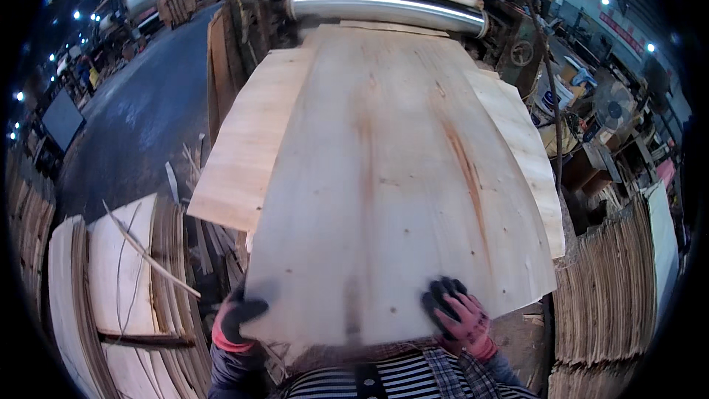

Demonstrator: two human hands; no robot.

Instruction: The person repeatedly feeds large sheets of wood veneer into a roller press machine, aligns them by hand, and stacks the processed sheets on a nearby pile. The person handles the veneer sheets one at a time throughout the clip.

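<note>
A large pale wood veneer sheet point(399, 199) with brown streaks and small knots stretches from my body toward a shiny metal roller point(388, 6). At its near left corner, my left hand point(240, 316) in a black and pink glove is closed on the edge, thumb on top and the other fingers mostly hidden. My right hand point(459, 316), gloved the same way, lies over the near edge toward the right, its fingers apart and resting on the surface. Beneath this sheet, other veneer sheets stick out on the left point(255, 137) and right point(521, 148).
Stacked veneer point(129, 266) stands close on my left, with a thin wood strip point(151, 255) across it. Another tall veneer stack point(602, 295) stands on my right. A fan point(613, 107) and clutter are farther right. A dark floor aisle point(140, 111) runs along the left.
</note>
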